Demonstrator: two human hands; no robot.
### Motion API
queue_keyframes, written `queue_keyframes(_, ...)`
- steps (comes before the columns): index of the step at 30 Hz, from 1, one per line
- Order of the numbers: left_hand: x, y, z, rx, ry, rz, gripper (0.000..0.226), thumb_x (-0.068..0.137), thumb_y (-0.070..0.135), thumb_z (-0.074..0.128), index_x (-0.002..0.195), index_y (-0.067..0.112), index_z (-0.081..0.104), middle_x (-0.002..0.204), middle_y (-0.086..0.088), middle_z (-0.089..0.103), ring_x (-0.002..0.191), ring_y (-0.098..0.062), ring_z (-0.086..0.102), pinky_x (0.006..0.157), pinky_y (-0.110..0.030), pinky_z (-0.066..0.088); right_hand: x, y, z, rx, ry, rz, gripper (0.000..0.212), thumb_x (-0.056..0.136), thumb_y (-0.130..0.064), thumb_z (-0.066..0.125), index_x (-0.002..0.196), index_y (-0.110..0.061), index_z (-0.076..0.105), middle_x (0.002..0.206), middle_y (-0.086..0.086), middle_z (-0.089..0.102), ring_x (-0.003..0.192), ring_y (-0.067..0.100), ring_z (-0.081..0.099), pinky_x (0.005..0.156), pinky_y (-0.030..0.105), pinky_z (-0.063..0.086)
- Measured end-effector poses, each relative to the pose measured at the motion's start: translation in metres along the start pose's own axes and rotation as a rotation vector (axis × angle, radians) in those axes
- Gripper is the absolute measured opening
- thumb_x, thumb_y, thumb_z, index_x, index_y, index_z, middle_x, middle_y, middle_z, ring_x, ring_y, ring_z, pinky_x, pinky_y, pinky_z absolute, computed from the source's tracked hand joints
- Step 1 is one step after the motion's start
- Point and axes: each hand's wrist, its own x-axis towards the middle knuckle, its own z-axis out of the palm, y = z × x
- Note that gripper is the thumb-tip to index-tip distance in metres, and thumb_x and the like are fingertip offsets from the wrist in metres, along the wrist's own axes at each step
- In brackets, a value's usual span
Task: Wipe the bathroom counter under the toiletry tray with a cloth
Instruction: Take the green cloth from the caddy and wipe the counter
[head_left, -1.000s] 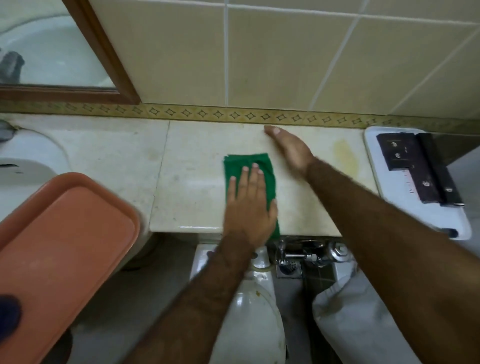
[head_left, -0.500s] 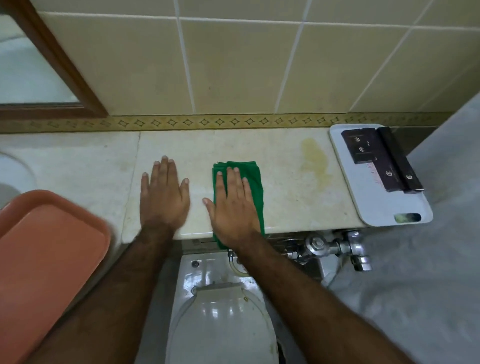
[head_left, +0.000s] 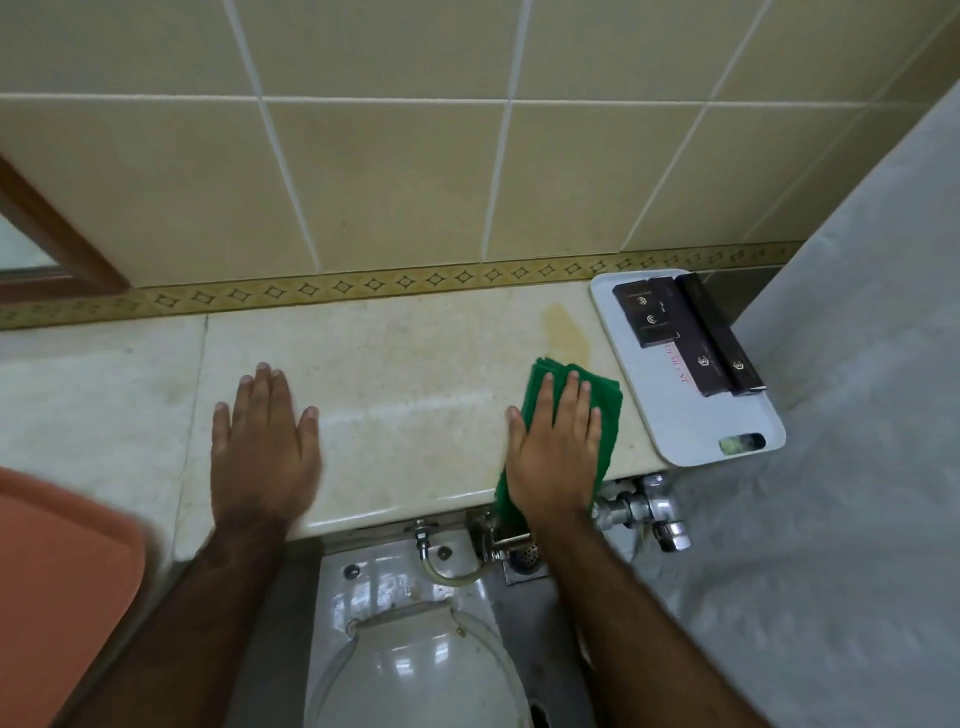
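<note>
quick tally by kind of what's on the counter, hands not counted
Cloths: 1, the green cloth under the right hand
Trays: 1, the white tray
Dark boxes on that tray: 3 as far as I can tell
Total: 5

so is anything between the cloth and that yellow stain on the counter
Nothing visible. The green cloth, flat under the right hand, lies just short of the yellow stain, with only bare counter between. The white tray sits off to the right, clear of that path.

Bare counter (head_left: 405, 364) between hands; white tray (head_left: 670, 415) blocks the right end.
</note>
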Motion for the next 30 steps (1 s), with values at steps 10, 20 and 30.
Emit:
queue_keyframes(10,0.001,0.001,0.003,0.016,0.021,-0.004,0.066,0.104,0.047,0.018,0.159,0.01,0.023,0.167,-0.01,0.023,0.155,-0.026,0.019,0.125,-0.05,0.016,0.12,-0.053,-0.014,0.012,-0.065,-0.154,0.073,0.108,-0.055,0.013,0.166,-0.01,0.007,0.175,0.016,0.002,0.162,0.031,0.0,0.131,0.05,0.004)
queue_keyframes(20,0.002,0.002,0.001,0.019,0.012,0.0,0.069,0.102,0.048,0.016,0.159,0.009,0.025,0.166,-0.01,0.025,0.154,-0.026,0.021,0.125,-0.05,0.017,0.035,-0.024,0.002,0.018,-0.055,-0.38,0.09,0.102,-0.072,0.016,0.165,-0.009,0.007,0.174,0.011,0.004,0.162,0.026,0.002,0.13,0.053,0.007)
queue_keyframes(30,0.002,0.0,0.003,0.007,0.011,-0.008,0.065,0.104,0.045,0.019,0.16,0.011,0.022,0.168,-0.007,0.021,0.155,-0.023,0.018,0.125,-0.048,0.014,0.066,-0.101,0.003,-0.045,-0.154,-0.69,0.083,0.104,-0.064,0.014,0.165,-0.008,0.005,0.175,0.011,0.003,0.162,0.024,0.001,0.131,0.051,0.008)
